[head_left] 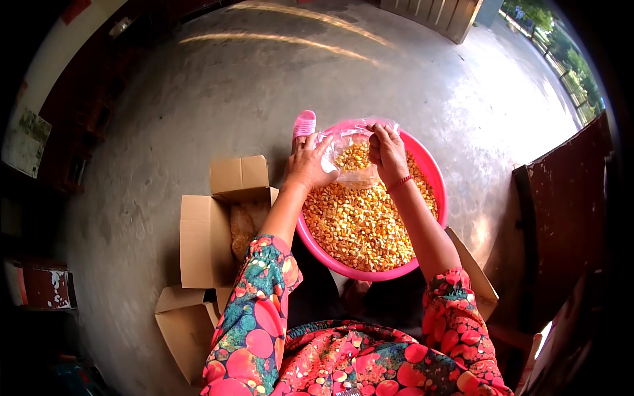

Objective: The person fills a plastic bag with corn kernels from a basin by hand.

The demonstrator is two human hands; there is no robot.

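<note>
A pink basin (432, 191) full of yellow corn kernels (360, 228) rests in front of my body. Over its far part is a clear plastic bag (347, 137) with some kernels inside. My left hand (309, 164) is at the bag's left side, fingers apart, thumb and fingers touching the plastic. At the upper right of the bag, my right hand (388, 153) pinches its edge between closed fingers. A red bracelet is round my right wrist.
Open cardboard boxes (196, 231) stand on the left, one with brownish contents. Another cardboard flap (474, 274) shows right of the basin. A pink slipper (304, 124) lies beyond my left hand. Dark red furniture (568, 224) stands at the right.
</note>
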